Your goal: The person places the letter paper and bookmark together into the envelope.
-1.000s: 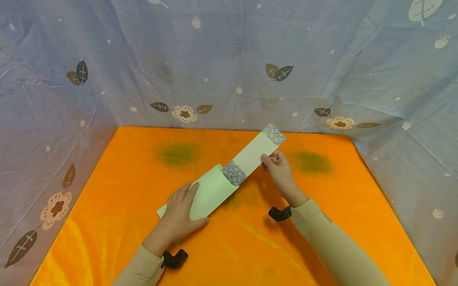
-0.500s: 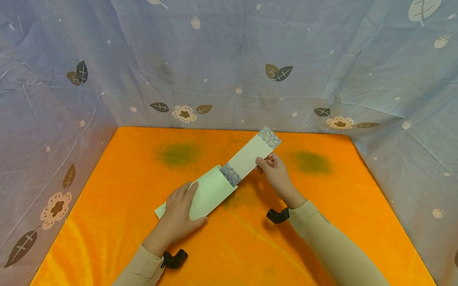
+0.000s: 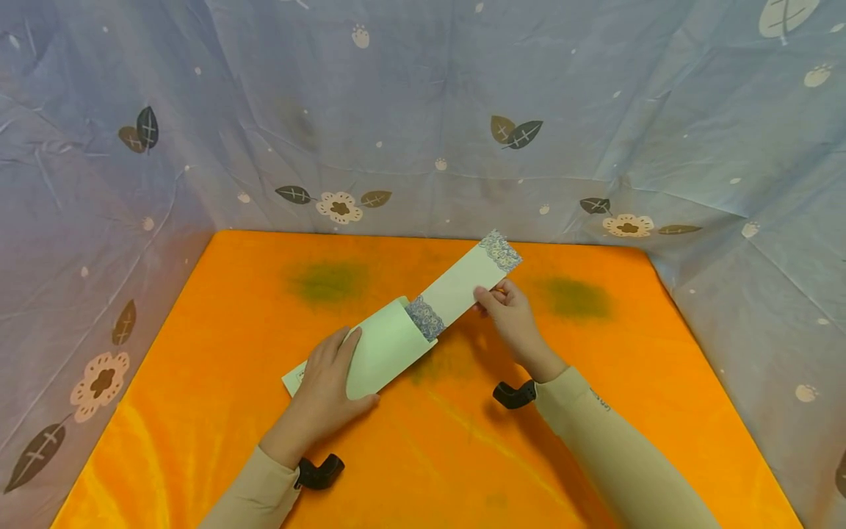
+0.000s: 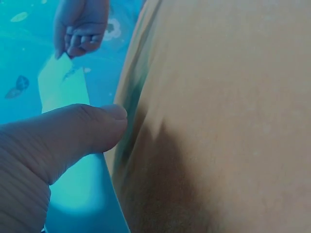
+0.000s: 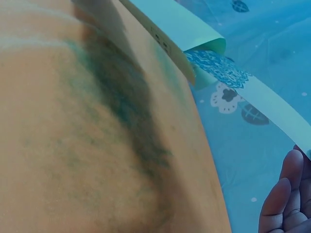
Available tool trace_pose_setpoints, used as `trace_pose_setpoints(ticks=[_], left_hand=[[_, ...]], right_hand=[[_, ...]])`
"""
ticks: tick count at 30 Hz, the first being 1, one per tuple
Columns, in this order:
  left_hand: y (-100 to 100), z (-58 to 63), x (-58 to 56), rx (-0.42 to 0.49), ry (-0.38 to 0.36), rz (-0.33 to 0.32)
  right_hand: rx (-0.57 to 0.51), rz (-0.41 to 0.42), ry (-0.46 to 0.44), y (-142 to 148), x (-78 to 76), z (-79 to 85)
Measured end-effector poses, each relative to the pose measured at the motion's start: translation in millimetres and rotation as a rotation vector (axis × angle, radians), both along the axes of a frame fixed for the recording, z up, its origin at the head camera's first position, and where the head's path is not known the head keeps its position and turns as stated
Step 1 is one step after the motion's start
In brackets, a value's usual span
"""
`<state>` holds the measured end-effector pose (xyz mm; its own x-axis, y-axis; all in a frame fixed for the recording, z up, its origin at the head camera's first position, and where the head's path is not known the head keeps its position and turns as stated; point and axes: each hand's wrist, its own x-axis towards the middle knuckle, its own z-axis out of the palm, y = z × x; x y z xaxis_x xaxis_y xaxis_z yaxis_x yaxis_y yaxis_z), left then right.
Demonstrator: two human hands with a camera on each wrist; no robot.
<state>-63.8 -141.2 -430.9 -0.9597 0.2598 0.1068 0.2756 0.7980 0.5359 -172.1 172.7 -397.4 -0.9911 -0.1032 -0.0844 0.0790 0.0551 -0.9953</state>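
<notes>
A pale green paper envelope [image 3: 390, 351], open at its upper right end, lies slanted in my left hand [image 3: 324, 382] in the head view. That hand grips it with the fingers at the far side and the thumb at the near side. From the envelope's mouth sticks out a white paper card [image 3: 456, 288] with blue lace-like bands; its lower part is hidden inside. My right hand [image 3: 509, 316] pinches the card's near edge between thumb and fingers. The right wrist view shows the card's patterned band [image 5: 221, 70] entering the envelope [image 5: 180, 24].
An orange cloth [image 3: 231, 441] covers the table, with dark green patches at the back. Grey-blue patterned curtains [image 3: 423, 110] enclose the back and both sides. A black curved piece [image 3: 514, 395] sits at the right wrist, another [image 3: 322, 472] at the left.
My right hand has moved slightly left and down with the card, which sits a little deeper in the envelope. The left hand and envelope have shifted slightly left and up.
</notes>
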Motion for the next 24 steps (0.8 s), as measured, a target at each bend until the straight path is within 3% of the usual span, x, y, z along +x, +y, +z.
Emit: trace_pose_setpoints(ticks=[10, 19, 24], left_hand=[[1.3, 0.0, 0.0, 0.021, 0.03, -0.045], [3.6, 0.7, 0.6, 0.036, 0.044, -0.038], [4.1, 1.1, 0.9, 0.031, 0.028, -0.04]], right_hand=[[0.004, -0.001, -0.015, -1.2, -1.6, -1.9], [0.0, 0.005, -0.051, -6.8, -0.6, -3.3], [-0.055, 0.01, -0.068, -5.3, -2.4, -1.4]])
